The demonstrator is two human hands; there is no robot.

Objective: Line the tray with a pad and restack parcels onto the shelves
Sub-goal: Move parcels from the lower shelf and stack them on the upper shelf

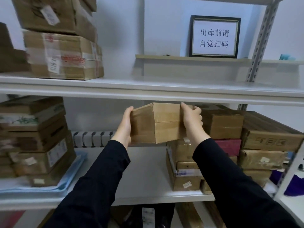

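Observation:
I hold a brown cardboard parcel in the air in front of the middle shelf, just under the upper shelf board. My left hand presses flat on its left end. My right hand grips its right end, fingers curled over the top. On the left of the middle shelf a blue pad lies under a stack of parcels. Another stack of parcels stands right below my right wrist.
Two large taped boxes sit on the upper shelf at left; a framed sign stands behind on a ledge. More boxes fill the right of the middle shelf. A slotted shelf post rises at right.

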